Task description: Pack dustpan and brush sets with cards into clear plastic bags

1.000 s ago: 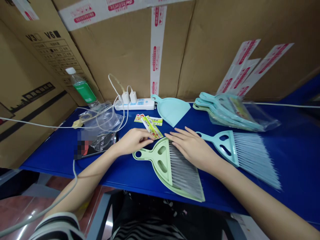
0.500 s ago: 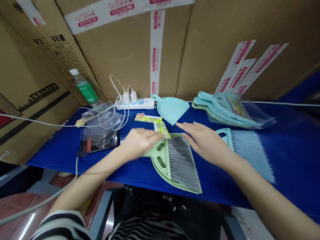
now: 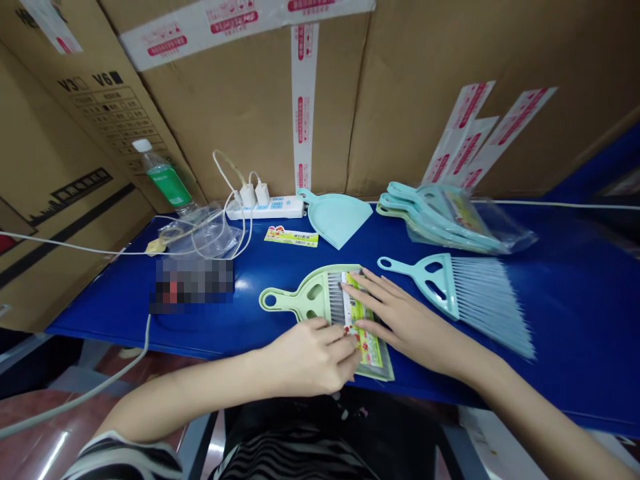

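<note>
A green dustpan [image 3: 310, 277] lies on the blue table with a matching green brush [image 3: 336, 297] nested in it, handles pointing left. Across the grey bristles rests a yellow-green printed label card [image 3: 369, 347]. My right hand [image 3: 407, 317] lies over the card from the right, fingers stretched out and spread on its upper part. On the near left, my left hand [image 3: 317, 353] is closed in a pinch at the card's edge; its fingertips are partly hidden. A blue brush [image 3: 443, 287] lies right of the set, beyond my right hand.
A blue dustpan [image 3: 337, 217] and a second label card [image 3: 291, 237] lie farther back. Bagged dustpan sets [image 3: 440, 217] are stacked at back right. A power strip [image 3: 280, 208], cables, a plastic bag [image 3: 215, 233] and a bottle [image 3: 173, 183] stand at back left, before cardboard boxes [image 3: 240, 113].
The label card has moved down and right onto the bristles. My left hand has come nearer and right with it, and my right hand has lowered onto the card.
</note>
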{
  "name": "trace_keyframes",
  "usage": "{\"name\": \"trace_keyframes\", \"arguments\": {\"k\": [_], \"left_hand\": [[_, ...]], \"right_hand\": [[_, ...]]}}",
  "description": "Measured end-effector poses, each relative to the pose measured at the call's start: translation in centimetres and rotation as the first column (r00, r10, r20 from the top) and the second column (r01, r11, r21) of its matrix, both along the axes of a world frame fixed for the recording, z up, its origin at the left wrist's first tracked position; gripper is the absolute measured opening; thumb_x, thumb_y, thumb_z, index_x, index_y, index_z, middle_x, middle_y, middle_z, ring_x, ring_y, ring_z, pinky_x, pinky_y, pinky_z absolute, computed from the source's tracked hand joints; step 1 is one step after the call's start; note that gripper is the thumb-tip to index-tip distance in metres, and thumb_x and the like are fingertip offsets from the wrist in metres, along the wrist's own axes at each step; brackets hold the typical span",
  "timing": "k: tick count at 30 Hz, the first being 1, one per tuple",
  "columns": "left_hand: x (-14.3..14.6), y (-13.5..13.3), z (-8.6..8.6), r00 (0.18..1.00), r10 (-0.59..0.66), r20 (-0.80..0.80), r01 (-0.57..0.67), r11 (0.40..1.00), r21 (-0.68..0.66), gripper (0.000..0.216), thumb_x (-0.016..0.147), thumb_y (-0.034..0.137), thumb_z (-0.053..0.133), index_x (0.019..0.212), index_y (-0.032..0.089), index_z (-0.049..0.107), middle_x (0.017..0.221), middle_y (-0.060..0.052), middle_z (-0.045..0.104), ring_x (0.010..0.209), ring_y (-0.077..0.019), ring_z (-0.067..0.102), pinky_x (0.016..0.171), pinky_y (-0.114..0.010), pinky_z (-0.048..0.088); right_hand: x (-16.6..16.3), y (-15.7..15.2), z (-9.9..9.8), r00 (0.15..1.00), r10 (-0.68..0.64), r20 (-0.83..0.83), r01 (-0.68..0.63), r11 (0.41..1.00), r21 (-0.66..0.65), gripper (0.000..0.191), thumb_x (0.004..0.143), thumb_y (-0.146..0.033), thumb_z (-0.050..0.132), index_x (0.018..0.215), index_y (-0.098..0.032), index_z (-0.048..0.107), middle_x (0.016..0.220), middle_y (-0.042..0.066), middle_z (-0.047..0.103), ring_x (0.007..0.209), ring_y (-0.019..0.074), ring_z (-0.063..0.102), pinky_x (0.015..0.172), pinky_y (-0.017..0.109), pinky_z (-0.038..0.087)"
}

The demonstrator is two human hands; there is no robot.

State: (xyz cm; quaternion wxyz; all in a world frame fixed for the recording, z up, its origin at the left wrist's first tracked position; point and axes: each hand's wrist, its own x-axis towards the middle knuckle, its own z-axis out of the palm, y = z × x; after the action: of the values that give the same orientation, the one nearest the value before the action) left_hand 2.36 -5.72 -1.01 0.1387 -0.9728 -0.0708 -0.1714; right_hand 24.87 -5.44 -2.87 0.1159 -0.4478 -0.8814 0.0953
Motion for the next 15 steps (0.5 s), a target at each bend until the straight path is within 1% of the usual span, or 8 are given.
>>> {"name": "trace_keyframes", "arguments": {"k": [2, 5, 8, 10, 12, 13, 14, 15], "left_hand": [[-0.2, 0.3, 0.0, 0.999, 0.017, -0.028, -0.017, 1.0, 0.001, 0.018, 0.095, 0.017, 0.052, 0.09, 0.013, 0.069, 0.09, -0.007, 0.074, 0.079, -0.0155, 0.068, 0.062, -0.027, 0.05], [-0.4, 0.5, -0.2, 0.998, 0.036, -0.052, -0.035, 0.999, 0.018, 0.017, 0.095, 0.015, 0.053, 0.091, 0.014, 0.069, 0.096, -0.008, 0.074, 0.08, -0.0152, 0.067, 0.064, -0.027, 0.049], [-1.0, 0.8, 0.4, 0.999, 0.009, 0.032, -0.009, 1.0, 0.014, 0.023, 0.097, 0.029, 0.053, 0.094, 0.013, 0.069, 0.097, -0.007, 0.074, 0.081, -0.0152, 0.068, 0.066, -0.027, 0.05], [-2.2, 1.3, 1.5, 0.992, 0.034, 0.119, -0.033, 0.999, -0.007, 0.029, 0.099, 0.035, 0.049, 0.096, 0.015, 0.069, 0.094, -0.005, 0.075, 0.081, -0.0137, 0.068, 0.069, -0.027, 0.051], [-4.6, 2.4, 3.0, 0.959, 0.2, 0.203, -0.202, 0.979, -0.01, 0.026, 0.1, 0.025, 0.045, 0.092, 0.018, 0.068, 0.085, -0.001, 0.074, 0.076, -0.0124, 0.067, 0.069, -0.025, 0.051], [-6.1, 3.1, 3.8, 0.907, 0.35, 0.236, -0.362, 0.932, 0.007, 0.027, 0.099, 0.021, 0.043, 0.087, 0.02, 0.068, 0.081, -0.002, 0.074, 0.073, -0.0138, 0.067, 0.068, -0.026, 0.051], [-7.8, 4.0, 4.5, 0.817, 0.522, 0.243, -0.541, 0.841, 0.013, 0.028, 0.098, 0.021, 0.042, 0.089, 0.019, 0.068, 0.083, -0.005, 0.074, 0.073, -0.0173, 0.067, 0.067, -0.029, 0.052], [-9.5, 4.9, 5.0, 0.71, 0.672, 0.212, -0.688, 0.726, 0.002, 0.029, 0.098, 0.024, 0.041, 0.094, 0.018, 0.069, 0.086, -0.008, 0.074, 0.076, -0.0216, 0.069, 0.068, -0.033, 0.053]], "right_hand": [[-0.2, 0.3, -0.2, 1.0, 0.007, -0.009, -0.007, 1.0, 0.005, 0.056, 0.1, -0.049, 0.032, 0.15, -0.025, 0.04, 0.156, 0.01, 0.038, 0.146, 0.0286, 0.023, 0.111, 0.054, 0.037], [-0.5, 0.8, -0.5, 1.0, 0.012, -0.012, -0.012, 1.0, 0.012, 0.055, 0.101, -0.048, 0.03, 0.151, -0.026, 0.038, 0.156, 0.009, 0.037, 0.146, 0.0296, 0.022, 0.111, 0.055, 0.038], [-0.5, 1.2, -0.8, 1.0, 0.013, -0.001, -0.013, 1.0, 0.02, 0.055, 0.101, -0.048, 0.032, 0.152, -0.028, 0.035, 0.157, 0.008, 0.036, 0.146, 0.0303, 0.021, 0.111, 0.056, 0.037], [-0.4, 1.3, -0.8, 1.0, 0.008, 0.003, -0.009, 1.0, 0.03, 0.054, 0.1, -0.047, 0.033, 0.152, -0.031, 0.033, 0.157, 0.006, 0.035, 0.147, 0.0306, 0.019, 0.111, 0.057, 0.036], [-0.4, 1.2, -0.5, 1.0, -0.007, 0.008, 0.007, 0.999, 0.042, 0.054, 0.101, -0.047, 0.032, 0.152, -0.031, 0.034, 0.157, 0.005, 0.036, 0.147, 0.0311, 0.017, 0.111, 0.057, 0.036], [-0.5, 1.1, -0.2, 1.0, -0.013, 0.014, 0.013, 0.999, 0.046, 0.054, 0.101, -0.047, 0.031, 0.152, -0.031, 0.036, 0.157, 0.005, 0.036, 0.147, 0.0315, 0.016, 0.112, 0.057, 0.035], [-0.6, 0.9, 0.1, 1.0, -0.013, 0.021, 0.012, 0.999, 0.048, 0.054, 0.101, -0.048, 0.03, 0.151, -0.029, 0.037, 0.157, 0.006, 0.037, 0.147, 0.0318, 0.016, 0.112, 0.057, 0.035], [-0.9, 0.6, 0.5, 1.0, -0.004, 0.026, 0.002, 0.999, 0.049, 0.055, 0.101, -0.048, 0.03, 0.151, -0.027, 0.039, 0.157, 0.007, 0.037, 0.147, 0.032, 0.016, 0.112, 0.057, 0.035]]}}
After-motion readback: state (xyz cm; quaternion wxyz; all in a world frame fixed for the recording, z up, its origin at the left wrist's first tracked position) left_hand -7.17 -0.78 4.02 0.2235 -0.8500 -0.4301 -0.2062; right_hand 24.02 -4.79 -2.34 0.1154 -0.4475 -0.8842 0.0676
